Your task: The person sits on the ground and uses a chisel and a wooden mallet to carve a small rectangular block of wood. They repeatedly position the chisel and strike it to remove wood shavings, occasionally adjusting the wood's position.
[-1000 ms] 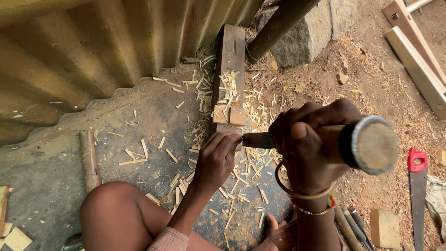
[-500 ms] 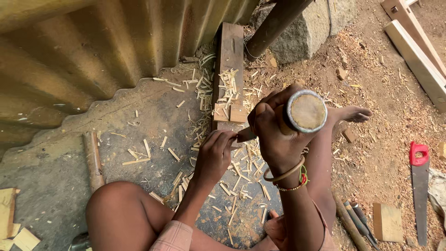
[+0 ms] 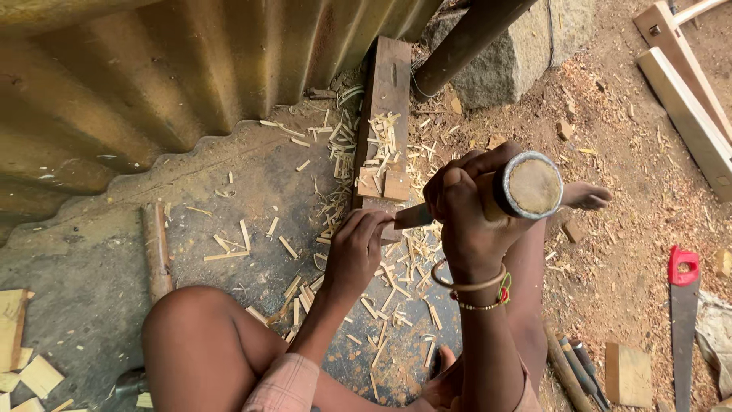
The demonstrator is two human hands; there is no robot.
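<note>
My right hand (image 3: 463, 217) grips a chopping tool by its thick round wooden handle (image 3: 534, 185), which has a metal ring at the end. Its dark blade (image 3: 412, 216) points left, over the near end of a worn plank (image 3: 389, 84) lying on the ground. My left hand (image 3: 354, 252) is curled right at the blade's tip, its fingers pinched on a small wood piece that is mostly hidden. Pale wood slivers (image 3: 381, 145) lie on the plank and all around it. My bare knee (image 3: 191, 336) is at the lower left.
A corrugated metal sheet (image 3: 152, 76) leans at the left. Behind the plank are a dark pole (image 3: 465, 38) and a stone block (image 3: 526, 53). Timber beams (image 3: 686, 99) and a red-handled saw (image 3: 683, 305) lie at the right, a round stick (image 3: 156, 252) at the left, and hand tools (image 3: 579, 366) at the bottom.
My right hand swung the tool from the lower right up and left toward the plank, then drifted slightly right. My left hand stayed at the plank's near end.
</note>
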